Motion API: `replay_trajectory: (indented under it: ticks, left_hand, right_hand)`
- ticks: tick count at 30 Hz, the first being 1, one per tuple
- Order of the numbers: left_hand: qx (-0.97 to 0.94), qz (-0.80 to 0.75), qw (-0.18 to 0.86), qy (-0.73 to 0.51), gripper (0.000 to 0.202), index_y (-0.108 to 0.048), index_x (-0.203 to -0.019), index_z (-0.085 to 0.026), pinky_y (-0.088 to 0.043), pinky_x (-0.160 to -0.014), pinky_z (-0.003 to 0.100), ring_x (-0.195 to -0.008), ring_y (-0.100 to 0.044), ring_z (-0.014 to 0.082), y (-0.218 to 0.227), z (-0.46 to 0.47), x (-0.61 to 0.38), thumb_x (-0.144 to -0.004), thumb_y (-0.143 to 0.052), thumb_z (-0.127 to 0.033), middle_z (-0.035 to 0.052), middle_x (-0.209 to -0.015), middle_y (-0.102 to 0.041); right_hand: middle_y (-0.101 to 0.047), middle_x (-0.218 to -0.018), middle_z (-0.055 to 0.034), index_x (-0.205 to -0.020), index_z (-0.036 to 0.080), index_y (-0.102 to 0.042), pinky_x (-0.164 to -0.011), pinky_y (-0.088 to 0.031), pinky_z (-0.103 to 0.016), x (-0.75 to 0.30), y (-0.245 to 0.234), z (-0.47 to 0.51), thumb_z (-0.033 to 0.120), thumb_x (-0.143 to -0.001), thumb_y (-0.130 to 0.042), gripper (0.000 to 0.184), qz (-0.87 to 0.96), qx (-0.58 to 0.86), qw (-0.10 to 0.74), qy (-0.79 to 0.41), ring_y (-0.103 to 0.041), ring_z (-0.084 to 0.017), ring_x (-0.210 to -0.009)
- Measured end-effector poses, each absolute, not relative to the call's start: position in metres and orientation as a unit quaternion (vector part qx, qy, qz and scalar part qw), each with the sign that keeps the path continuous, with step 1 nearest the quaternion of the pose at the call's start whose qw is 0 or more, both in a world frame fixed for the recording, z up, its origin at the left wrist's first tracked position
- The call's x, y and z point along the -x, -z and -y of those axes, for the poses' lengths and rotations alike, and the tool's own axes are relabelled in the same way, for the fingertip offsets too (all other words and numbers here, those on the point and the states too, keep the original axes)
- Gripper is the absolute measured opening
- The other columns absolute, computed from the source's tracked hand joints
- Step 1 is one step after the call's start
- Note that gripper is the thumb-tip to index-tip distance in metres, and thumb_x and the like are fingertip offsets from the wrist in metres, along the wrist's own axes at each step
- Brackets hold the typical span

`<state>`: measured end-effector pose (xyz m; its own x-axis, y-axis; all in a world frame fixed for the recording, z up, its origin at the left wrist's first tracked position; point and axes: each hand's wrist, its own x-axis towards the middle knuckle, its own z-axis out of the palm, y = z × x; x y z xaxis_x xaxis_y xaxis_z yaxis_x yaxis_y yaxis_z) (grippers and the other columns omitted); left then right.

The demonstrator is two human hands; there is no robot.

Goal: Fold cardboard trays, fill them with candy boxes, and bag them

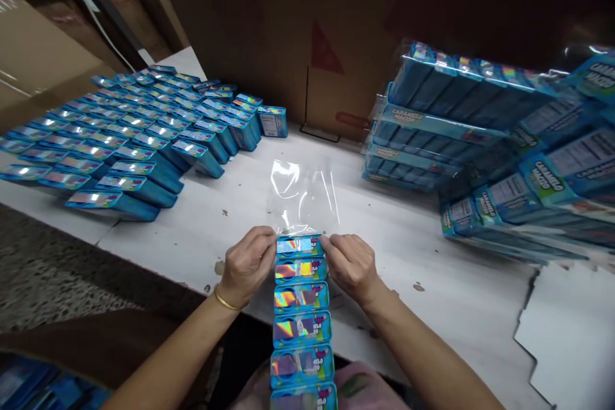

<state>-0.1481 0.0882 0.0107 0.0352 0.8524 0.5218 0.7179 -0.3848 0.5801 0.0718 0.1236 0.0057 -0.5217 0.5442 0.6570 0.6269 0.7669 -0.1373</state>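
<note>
Blue holographic candy boxes (302,314) in tight row, near end at mouth of clear plastic bag (302,195).

Light falls from above, and the white table (216,237) shines brightly, while the cardboard box (269,25) behind the plastic bag (303,195) sinks into deep shadow, darkest to its right. The bag itself flashes with white glare, as do the foil lids (91,154) left of it. Right of it, the wrapped packs (446,102) smear slightly with blur and lean, stretched by wide-lens distortion toward the frame's edge.
</note>
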Motion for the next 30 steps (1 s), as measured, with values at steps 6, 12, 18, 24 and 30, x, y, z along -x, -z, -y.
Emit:
replay_trajectory:
  ticks: [6, 12, 18, 24, 30]
  left_hand:
    - [-0.627, -0.623, 0.145, -0.445, 0.006, -0.052, -0.077, -0.016, -0.049, -0.058, 0.022, -0.064, -0.058, 0.0100, -0.004, -0.093, 0.144, -0.079, -0.049, -0.021, 0.0027, -0.078, -0.060]
    - [-0.722, -0.569, -0.054, -0.390, 0.012, -0.054, -0.083, -0.018, -0.048, -0.067, 0.023, -0.079, -0.060, 0.0134, 0.006, -0.062, 0.147, -0.073, -0.058, -0.013, 0.0057, -0.088, -0.063]
    - [-0.649, -0.644, 0.019, -0.404, 0.012, -0.049, -0.090, -0.018, -0.048, -0.068, 0.026, -0.076, -0.060, 0.0133, 0.035, -0.043, 0.141, -0.079, -0.051, -0.020, 0.0061, -0.088, -0.060]
    - [-0.635, -0.721, 0.103, -0.257, 0.018, -0.050, -0.086, -0.017, -0.041, -0.057, 0.024, -0.062, -0.057, 0.0133, 0.030, -0.057, 0.141, -0.083, -0.042, -0.033, 0.0020, -0.073, -0.059]
    - [-0.698, -0.707, 0.060, -0.098, 0.027, -0.057, -0.078, -0.016, -0.032, -0.053, 0.025, -0.065, -0.057, 0.0162, 0.031, -0.058, 0.148, -0.085, -0.034, -0.029, 0.0064, -0.079, -0.063]
  right_hand:
    - [-0.060, -0.072, -0.0042, -0.087, 0.018, -0.059, -0.062, -0.037, -0.027, -0.070, 0.001, -0.118, 0.018, -0.086, -0.040, 0.019, 0.889, 0.343, 0.300, 0.040, -0.051, -0.012, -0.067]
    - [-0.059, -0.072, -0.0039, -0.087, 0.017, -0.057, -0.060, -0.034, -0.028, -0.081, 0.007, -0.106, 0.015, -0.084, -0.044, 0.014, 0.905, 0.288, 0.311, 0.018, -0.048, -0.013, -0.064]
    - [-0.057, -0.079, -0.0055, -0.101, 0.016, -0.051, -0.066, -0.036, -0.029, -0.077, 0.028, -0.089, 0.018, -0.084, -0.039, 0.021, 0.858, 0.376, 0.346, -0.038, -0.048, -0.015, -0.072]
    - [-0.054, -0.072, -0.0043, -0.083, 0.017, -0.051, -0.066, -0.033, -0.028, -0.063, 0.029, -0.093, 0.022, -0.081, -0.043, 0.010, 0.813, 0.542, 0.210, -0.039, -0.048, -0.016, -0.069]
    - [-0.055, -0.073, -0.0043, -0.081, 0.019, -0.050, -0.063, -0.030, -0.027, -0.064, 0.026, -0.098, 0.027, -0.081, -0.046, 0.009, 0.813, 0.568, 0.127, 0.005, -0.049, -0.016, -0.068]
